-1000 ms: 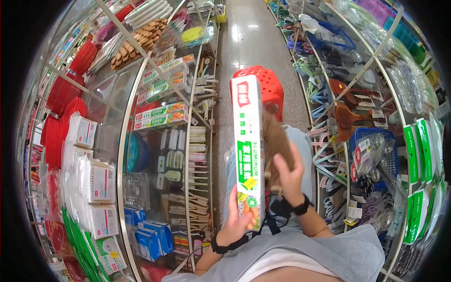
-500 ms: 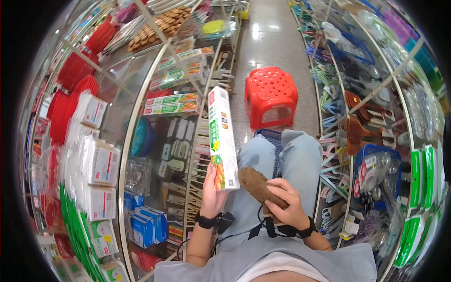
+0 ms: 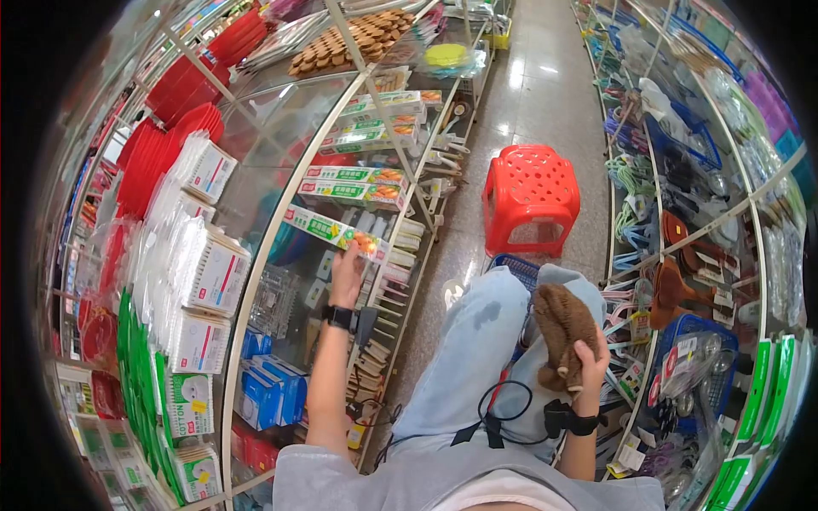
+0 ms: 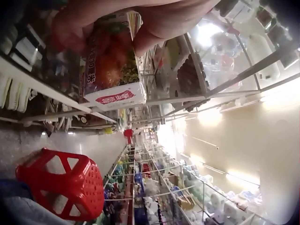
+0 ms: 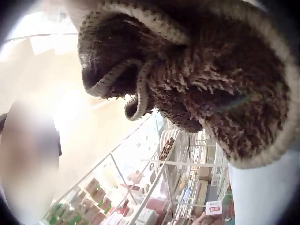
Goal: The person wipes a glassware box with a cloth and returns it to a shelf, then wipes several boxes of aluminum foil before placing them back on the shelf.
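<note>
Closest in, the right hand (image 3: pixel 590 362) curls its fingers round a brown fuzzy cloth (image 3: pixel 562 328) held over the lap, well apart from the other hand. Further out, the left hand (image 3: pixel 348 264) reaches to the glass shelving (image 3: pixel 264 145) and grips the near end of a long green-and-white foil box (image 3: pixel 335 232), which sits tilted at the shelf front just below two stacked boxes (image 3: pixel 354 183) of the same kind. Beyond the knees, a red stool (image 3: pixel 530 198) stands on the aisle floor (image 3: pixel 528 94).
</note>
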The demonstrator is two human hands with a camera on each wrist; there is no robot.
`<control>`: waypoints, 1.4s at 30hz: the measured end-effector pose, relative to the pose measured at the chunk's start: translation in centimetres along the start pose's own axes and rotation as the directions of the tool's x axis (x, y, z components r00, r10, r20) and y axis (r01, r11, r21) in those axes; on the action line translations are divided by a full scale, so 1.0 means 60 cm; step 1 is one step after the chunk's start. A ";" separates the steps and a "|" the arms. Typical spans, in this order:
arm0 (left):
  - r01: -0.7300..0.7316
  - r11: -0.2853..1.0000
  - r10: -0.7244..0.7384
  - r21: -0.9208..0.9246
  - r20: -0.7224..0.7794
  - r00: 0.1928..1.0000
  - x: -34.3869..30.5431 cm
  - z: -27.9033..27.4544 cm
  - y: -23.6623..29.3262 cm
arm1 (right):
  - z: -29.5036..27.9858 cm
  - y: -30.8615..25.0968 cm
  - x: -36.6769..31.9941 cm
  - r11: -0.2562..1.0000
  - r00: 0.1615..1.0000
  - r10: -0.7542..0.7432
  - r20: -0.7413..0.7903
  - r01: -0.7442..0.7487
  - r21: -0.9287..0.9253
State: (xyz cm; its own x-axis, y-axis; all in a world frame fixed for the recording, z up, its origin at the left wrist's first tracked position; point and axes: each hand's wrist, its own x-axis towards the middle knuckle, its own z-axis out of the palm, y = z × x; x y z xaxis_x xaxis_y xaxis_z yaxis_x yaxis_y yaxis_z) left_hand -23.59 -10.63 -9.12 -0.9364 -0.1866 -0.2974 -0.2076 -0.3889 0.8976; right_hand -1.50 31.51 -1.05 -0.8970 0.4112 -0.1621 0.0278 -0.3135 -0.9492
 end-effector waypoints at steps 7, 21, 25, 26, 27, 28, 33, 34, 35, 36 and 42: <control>0.094 0.990 -0.103 -0.110 -0.082 0.991 0.107 -0.005 -0.012 | -0.034 0.043 0.044 0.867 0.994 0.109 0.008 -0.099 0.488; 0.060 0.998 -0.057 0.009 -0.188 0.981 0.168 0.044 -0.047 | -0.064 0.060 0.051 0.748 0.970 0.229 0.083 -0.230 0.623; 0.111 0.989 -0.094 0.097 -0.161 0.982 0.186 0.037 -0.047 | -0.058 0.053 0.050 0.731 0.966 0.240 0.098 -0.246 0.637; 0.122 0.980 -0.088 0.159 -0.205 0.975 0.192 0.036 -0.048 | -0.055 0.050 0.049 0.729 0.966 0.239 0.104 -0.249 0.637; 0.136 0.966 -0.080 0.218 -0.249 0.965 0.197 0.040 -0.048 | -0.052 0.046 0.050 0.731 0.966 0.232 0.117 -0.253 0.633; 0.152 0.949 -0.068 0.276 -0.291 0.954 0.200 0.042 -0.047 | -0.050 0.045 0.050 0.734 0.965 0.226 0.130 -0.256 0.629; 0.116 0.962 -0.056 0.249 -0.236 0.970 0.232 0.024 -0.067 | -0.051 0.049 0.052 0.741 0.965 0.238 0.110 -0.254 0.621; 0.110 0.962 -0.052 0.252 -0.228 0.972 0.237 0.020 -0.071 | -0.051 0.049 0.053 0.740 0.964 0.239 0.116 -0.258 0.621; 0.099 0.959 -0.041 0.264 -0.217 0.975 0.241 0.015 -0.075 | -0.051 0.050 0.053 0.733 0.962 0.247 0.120 -0.266 0.626; 0.088 0.957 -0.030 0.277 -0.206 0.978 0.233 0.018 -0.071 | -0.052 0.050 0.054 0.725 0.959 0.254 0.123 -0.273 0.632; 0.102 0.595 0.408 0.797 -0.409 0.816 0.208 0.059 -0.019 | -0.037 0.035 0.060 0.703 0.955 0.255 0.153 -0.291 0.649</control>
State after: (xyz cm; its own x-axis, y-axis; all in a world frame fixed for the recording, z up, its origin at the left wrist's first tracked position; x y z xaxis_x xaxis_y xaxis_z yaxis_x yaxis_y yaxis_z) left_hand -36.07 -9.33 -12.68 -0.7333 -0.6798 -0.0097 -0.4447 0.4688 0.7632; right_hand -3.69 34.21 -4.20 -0.9168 0.1820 -0.3555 -0.0053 -0.8956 -0.4449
